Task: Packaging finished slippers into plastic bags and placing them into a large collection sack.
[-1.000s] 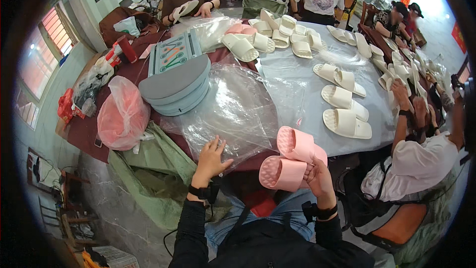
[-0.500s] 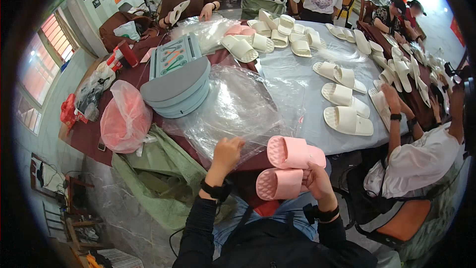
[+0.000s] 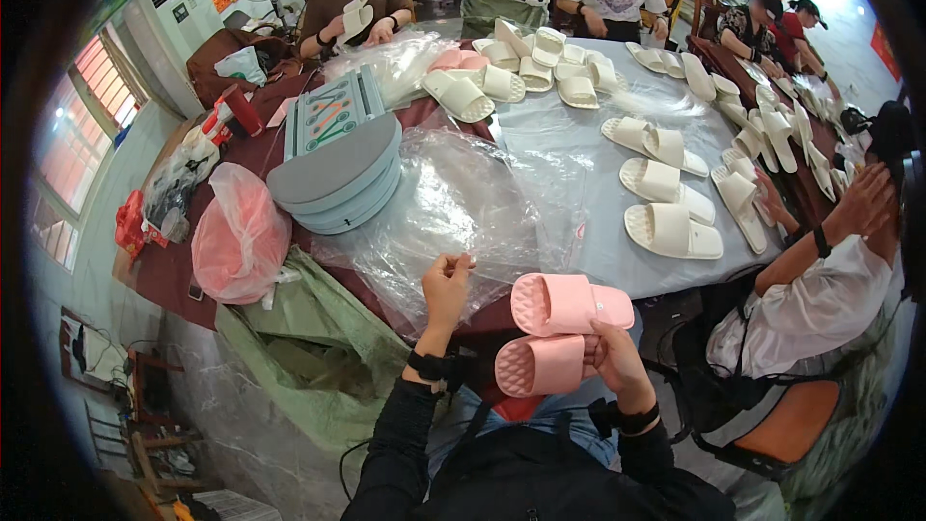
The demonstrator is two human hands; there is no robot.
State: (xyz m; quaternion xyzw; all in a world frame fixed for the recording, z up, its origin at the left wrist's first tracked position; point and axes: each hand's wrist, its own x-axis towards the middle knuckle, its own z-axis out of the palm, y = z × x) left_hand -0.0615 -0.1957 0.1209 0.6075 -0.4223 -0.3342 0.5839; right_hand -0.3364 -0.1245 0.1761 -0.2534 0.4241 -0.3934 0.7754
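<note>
My right hand (image 3: 617, 362) grips a pair of pink slippers (image 3: 564, 307) side by side near their heel ends, just off the table's front edge. The slippers have open toes, wide straps and dimpled insoles. My left hand (image 3: 447, 291) is closed in a pinch, with a small whitish bit at the fingertips that I cannot make out. It is over the front part of a pile of clear plastic bags (image 3: 453, 203). Whether the fingers hold a bag's edge is unclear.
Several white slippers (image 3: 672, 230) lie on the grey table cover. At left stand a stack of grey-topped rounded pieces (image 3: 338, 169), a pink-filled plastic bag (image 3: 239, 241) and a green sack (image 3: 318, 357). A co-worker (image 3: 801, 299) sits close at right; others are across the table.
My left hand has turned slightly, its pinched fingertips now pointing up. The pink slippers have barely shifted in my right hand. The co-worker at right has moved their arms.
</note>
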